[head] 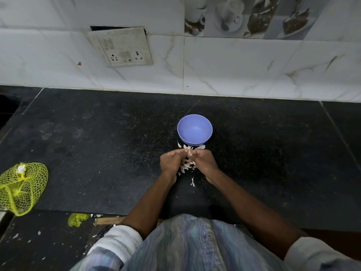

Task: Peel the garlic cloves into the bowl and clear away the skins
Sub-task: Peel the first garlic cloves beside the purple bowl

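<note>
A small blue bowl (pixel 194 130) stands on the black counter, and its inside looks bare. Just in front of it my left hand (pixel 171 161) and my right hand (pixel 204 159) are held together, fingertips pinching a garlic clove (pixel 189 152) between them. Pale garlic skins (pixel 188 165) lie scattered on the counter under and between my hands, with a few more skins (pixel 192 147) against the foot of the bowl. One loose strip of skin (pixel 193 181) lies nearer to me. The clove is mostly hidden by my fingers.
A yellow mesh bag (pixel 21 187) lies at the left near the counter's front edge. A torn scrap of yellow mesh (pixel 77 219) sits on the floor below. A tiled wall with a switchboard (pixel 121 46) rises behind the black counter (pixel 97 143).
</note>
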